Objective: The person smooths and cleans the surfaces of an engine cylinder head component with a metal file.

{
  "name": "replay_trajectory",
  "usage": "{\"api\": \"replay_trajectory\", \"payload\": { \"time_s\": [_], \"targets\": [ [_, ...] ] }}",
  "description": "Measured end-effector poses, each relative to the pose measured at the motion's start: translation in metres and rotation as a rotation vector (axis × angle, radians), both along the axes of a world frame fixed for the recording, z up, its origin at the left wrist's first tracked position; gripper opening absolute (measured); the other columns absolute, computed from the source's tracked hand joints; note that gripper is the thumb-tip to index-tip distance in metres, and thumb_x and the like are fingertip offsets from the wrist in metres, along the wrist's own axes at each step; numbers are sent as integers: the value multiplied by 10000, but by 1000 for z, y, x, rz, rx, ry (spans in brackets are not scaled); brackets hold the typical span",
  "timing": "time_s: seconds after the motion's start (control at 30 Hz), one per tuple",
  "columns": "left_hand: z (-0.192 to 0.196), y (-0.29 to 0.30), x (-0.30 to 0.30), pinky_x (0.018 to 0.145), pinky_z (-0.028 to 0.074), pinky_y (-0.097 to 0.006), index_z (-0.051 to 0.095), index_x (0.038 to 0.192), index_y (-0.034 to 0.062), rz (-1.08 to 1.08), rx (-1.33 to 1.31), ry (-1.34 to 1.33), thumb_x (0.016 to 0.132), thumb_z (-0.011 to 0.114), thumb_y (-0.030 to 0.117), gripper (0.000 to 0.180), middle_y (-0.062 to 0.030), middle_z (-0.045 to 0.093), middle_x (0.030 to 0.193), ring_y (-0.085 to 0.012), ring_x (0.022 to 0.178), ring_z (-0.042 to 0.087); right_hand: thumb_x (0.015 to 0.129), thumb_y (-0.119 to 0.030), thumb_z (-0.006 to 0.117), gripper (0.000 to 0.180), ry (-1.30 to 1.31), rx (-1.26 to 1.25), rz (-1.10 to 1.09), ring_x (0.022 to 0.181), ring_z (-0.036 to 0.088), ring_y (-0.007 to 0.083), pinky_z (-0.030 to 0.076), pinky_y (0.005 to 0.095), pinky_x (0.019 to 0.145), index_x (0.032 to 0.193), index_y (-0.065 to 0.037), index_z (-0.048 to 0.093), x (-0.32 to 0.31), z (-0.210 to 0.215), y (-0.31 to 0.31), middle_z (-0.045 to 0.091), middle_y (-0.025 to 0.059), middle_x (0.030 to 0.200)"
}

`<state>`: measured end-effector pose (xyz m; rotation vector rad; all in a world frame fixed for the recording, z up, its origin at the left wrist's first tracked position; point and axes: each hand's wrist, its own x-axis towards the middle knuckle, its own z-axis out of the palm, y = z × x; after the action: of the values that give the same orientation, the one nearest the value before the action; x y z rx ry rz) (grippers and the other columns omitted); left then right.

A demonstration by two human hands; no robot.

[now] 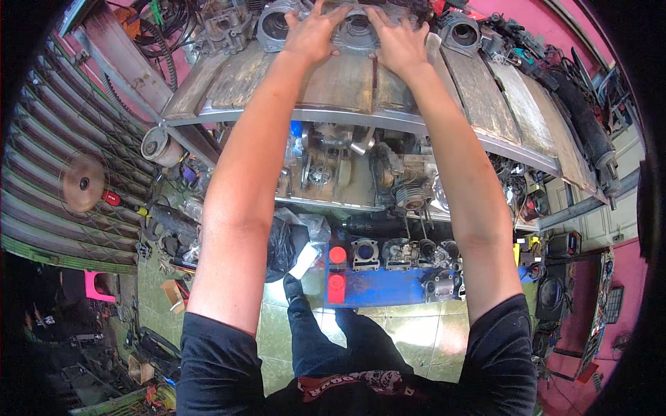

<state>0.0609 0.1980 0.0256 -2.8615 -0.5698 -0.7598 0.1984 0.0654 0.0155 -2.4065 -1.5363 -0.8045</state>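
Observation:
Both my arms reach up to the back of a wooden-topped shelf (333, 87). My left hand (310, 36) and my right hand (401, 43) flank a grey metal engine casing (357, 33) with a round opening. Their fingers are bent over its two sides, with the thumbs lower down near the boards. A similar round casing (272, 29) sits beside my left hand, partly covered by it. To the right of my right hand stands another casing (460, 33) with a round bore. The far sides of the parts are hidden.
More engine parts (225, 28) crowd the shelf's left end; a dark shock absorber (590, 128) lies at its right. Parts fill the lower shelf (333, 194). Below is a blue bench (381, 288) with red-capped containers (337, 277) and a cylinder block (365, 254). A fan (83, 182) stands left.

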Motion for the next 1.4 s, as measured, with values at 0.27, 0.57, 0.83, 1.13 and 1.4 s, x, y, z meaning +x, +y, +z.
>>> {"api": "replay_trajectory", "payload": {
  "time_s": [0.27,0.57,0.83,1.13,1.4],
  "targets": [
    [-21,31,-2,1098,269,-762,402,1550,183,-279,160,-339,728,826,85,930,-70,443,1580,-308,1531,279,740,-207,856,1032,-67,93,31,1286,567,364,334,780,1029,1583,-324,272,19,-18,31,429,-64,1586],
    [-5,12,15,1125,255,-741,428,1538,184,26,-18,-104,748,708,-10,860,-75,448,1575,-314,1524,301,747,-191,856,1027,2,94,10,1291,559,380,345,777,1016,1583,-306,270,29,-18,31,424,-52,1584],
    [-27,41,25,1006,279,-672,381,1561,321,130,217,-77,749,881,256,957,52,493,1563,-235,1532,300,771,-177,825,978,29,64,-4,1326,530,390,337,771,1035,1584,-285,291,16,-6,37,373,-45,1622],
    [18,-27,7,1131,229,-759,449,1533,189,111,-1,-43,791,697,22,800,-53,500,1546,-339,1521,303,790,-189,738,661,-84,4,-6,1279,561,388,312,689,1094,1418,-121,544,-2,12,11,632,71,1386],
    [-18,-123,-84,944,296,-574,757,1014,174,-21,47,-380,760,745,143,256,-45,736,860,-228,959,682,772,-143,751,178,-35,595,248,1027,631,277,400,431,978,943,-99,771,-125,-16,-92,761,31,934]
  ]
}}
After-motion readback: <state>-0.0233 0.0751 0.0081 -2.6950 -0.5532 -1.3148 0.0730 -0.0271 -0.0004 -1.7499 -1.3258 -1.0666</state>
